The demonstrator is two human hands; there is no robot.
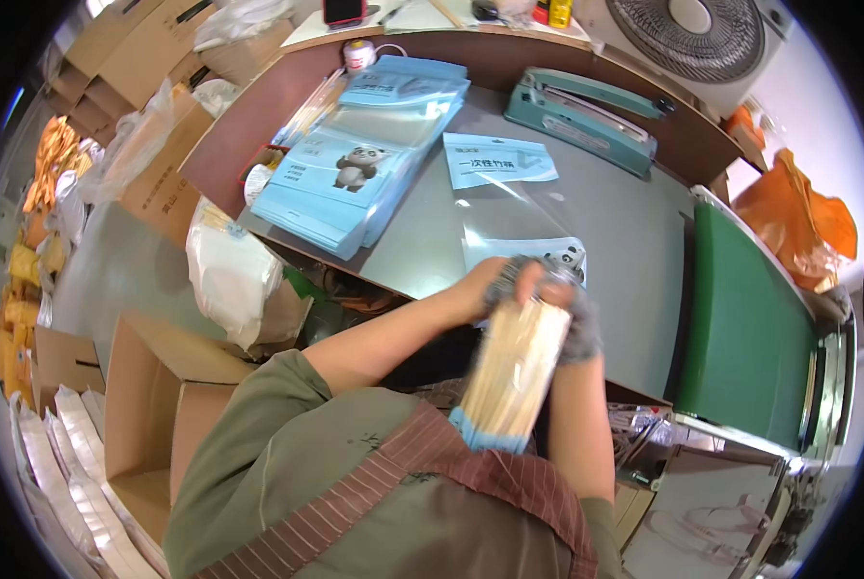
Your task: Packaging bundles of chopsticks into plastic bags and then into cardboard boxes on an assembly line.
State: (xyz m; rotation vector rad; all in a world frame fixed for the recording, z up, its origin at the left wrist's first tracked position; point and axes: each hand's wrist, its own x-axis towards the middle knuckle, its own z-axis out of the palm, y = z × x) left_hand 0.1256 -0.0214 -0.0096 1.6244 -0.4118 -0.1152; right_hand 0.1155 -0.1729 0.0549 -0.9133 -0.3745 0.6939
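Note:
Close to my body, both hands grip the top end of a clear pack of chopsticks [516, 372], its blue printed end pointing down toward my apron. My left hand [509, 285], in a grey fingerless glove, is closed on the gathered top. Wrapped around the same end from the right side is my right hand [582, 326], also gloved in grey; its fingers are partly hidden. Just beyond my hands, a flat clear bag [501, 164] with blue panels and a panda print lies on the grey table [625, 261].
A stack of blue bags [306, 183] covers the table's left side. At the back stands a teal hand sealer [581, 125]. To the right runs a green conveyor belt [750, 328]. An open cardboard box [152, 386] sits at my left, and a fan [687, 29] stands far right.

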